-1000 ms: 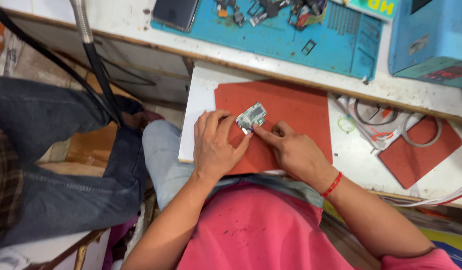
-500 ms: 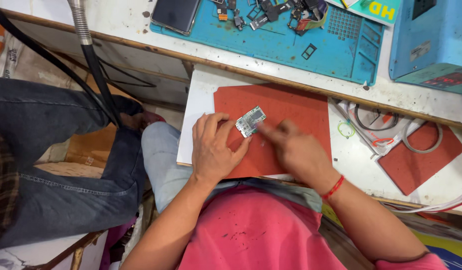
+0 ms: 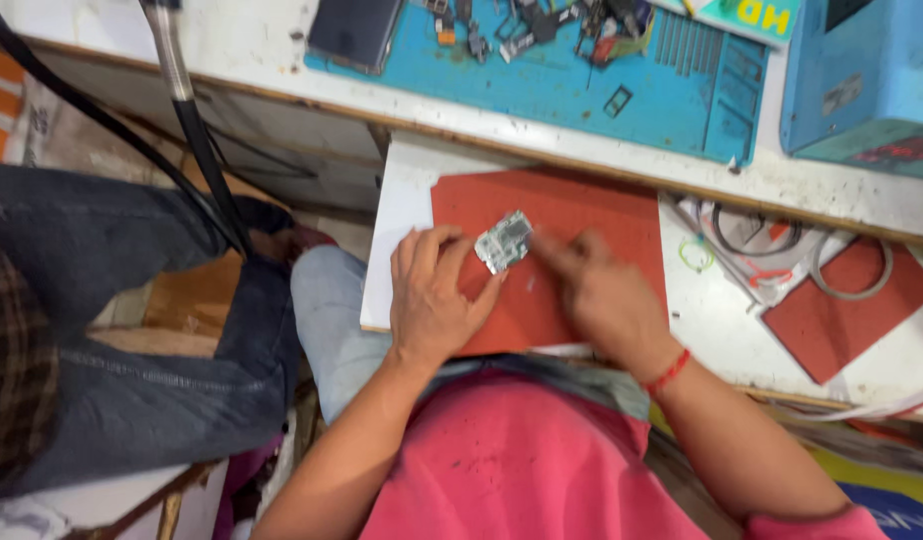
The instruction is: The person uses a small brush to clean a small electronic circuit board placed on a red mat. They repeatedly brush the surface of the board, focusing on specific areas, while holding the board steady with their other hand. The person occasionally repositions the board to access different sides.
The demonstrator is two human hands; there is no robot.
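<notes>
Item: small metal shielding plate (image 3: 504,241), silvery, thin, roughly rectangular with cut-outs, tilted a little. We are finding it lying on the red silicone mat (image 3: 582,215), touching the fingertips of our left hand (image 3: 434,300) and just ahead of our right hand (image 3: 597,290).

Handling, as we are judging it: very light, stiff but thin enough to bend or crease, with edges that may be sharp. On the grippy mat it is unlikely to be sliding much. We are rating the two long edges as the best places to pinch it, keeping pressure off the flat middle.

Left hand: we are resting it palm down on the mat, fingers spread and extended, the tips steadying the plate's near left edge. It is not closing around anything.

Right hand: we are reaching in from the right, wrist with a red band (image 3: 668,372) angled inward, forefinger pointing toward the plate. The hand is motion-blurred, so we cannot tell whether it is pinching or carrying anything.

Surroundings: the mat is sitting on a white board (image 3: 402,215) on the desk (image 3: 782,330); beyond our hands, a blue work mat (image 3: 632,95) with small parts.
</notes>
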